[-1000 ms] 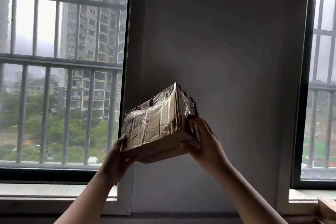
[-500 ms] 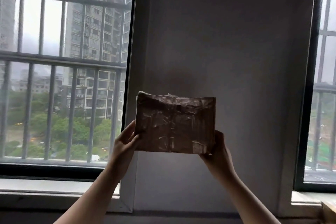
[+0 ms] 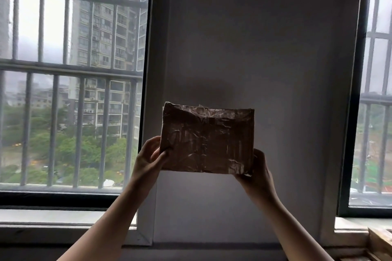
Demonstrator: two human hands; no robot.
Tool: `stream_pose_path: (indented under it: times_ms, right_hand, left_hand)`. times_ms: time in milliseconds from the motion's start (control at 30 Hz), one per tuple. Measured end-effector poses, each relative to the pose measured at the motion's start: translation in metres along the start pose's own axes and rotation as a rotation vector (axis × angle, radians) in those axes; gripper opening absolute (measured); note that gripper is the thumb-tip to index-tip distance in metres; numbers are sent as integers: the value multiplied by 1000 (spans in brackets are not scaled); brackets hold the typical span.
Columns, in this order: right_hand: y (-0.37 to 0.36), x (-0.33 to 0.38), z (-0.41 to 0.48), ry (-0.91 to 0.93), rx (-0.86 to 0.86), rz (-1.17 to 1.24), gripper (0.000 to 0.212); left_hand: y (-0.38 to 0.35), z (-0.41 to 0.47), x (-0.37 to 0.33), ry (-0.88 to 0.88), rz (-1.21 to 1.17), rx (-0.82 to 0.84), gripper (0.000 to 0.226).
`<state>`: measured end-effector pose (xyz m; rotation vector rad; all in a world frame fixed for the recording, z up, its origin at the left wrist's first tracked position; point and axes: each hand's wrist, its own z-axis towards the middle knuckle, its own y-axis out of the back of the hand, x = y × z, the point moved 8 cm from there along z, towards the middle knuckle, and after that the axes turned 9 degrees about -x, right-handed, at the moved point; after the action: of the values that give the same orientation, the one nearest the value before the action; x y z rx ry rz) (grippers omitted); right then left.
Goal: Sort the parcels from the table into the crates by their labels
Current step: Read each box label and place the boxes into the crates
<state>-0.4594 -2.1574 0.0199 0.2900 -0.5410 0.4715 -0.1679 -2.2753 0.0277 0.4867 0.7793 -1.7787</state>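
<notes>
Both hands grip it: left hand (image 3: pixel 149 158) pinching the lower left corner, right hand (image 3: pixel 257 172) cupping the lower right corner of the brown, tape-wrapped cardboard parcel (image 3: pixel 207 140), raised upright between them against the grey wall (image 3: pixel 254 38).

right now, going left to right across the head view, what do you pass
barred window → left hand gripping the parcel's left edge → parcel → right hand holding its lower right corner → second window
</notes>
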Motion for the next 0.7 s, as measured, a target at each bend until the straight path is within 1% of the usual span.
stream_pose_path:
  times_ms: [100, 200, 267, 467, 533, 567, 633, 700]
  right_hand:
    - [2, 0, 0, 1, 3, 24, 59]
    - [3, -2, 1, -31, 0, 46, 55]
    - [2, -2, 1, -65, 16, 89, 53]
    - [5, -7, 5, -122, -15, 179, 42]
    - [8, -5, 6, -145, -24, 214, 39]
    - [10, -4, 7, -162, -25, 223, 37]
    - [12, -2, 8, -201, -24, 209, 32]
    - [13, -3, 10, -231, -21, 190, 27]
  left_hand:
    - [2, 2, 1, 14, 8, -11, 34]
    - [2, 2, 1, 48, -21, -12, 50]
    - [3, 1, -1, 68, -7, -21, 56]
    - [3, 1, -3, 109, 5, -22, 55]
    - [2, 1, -2, 130, -4, -16, 50]
    - [2, 1, -1, 135, 0, -10, 50]
    - [3, 1, -2, 137, 9, 5, 61]
    - [3, 2, -1, 147, 8, 13, 65]
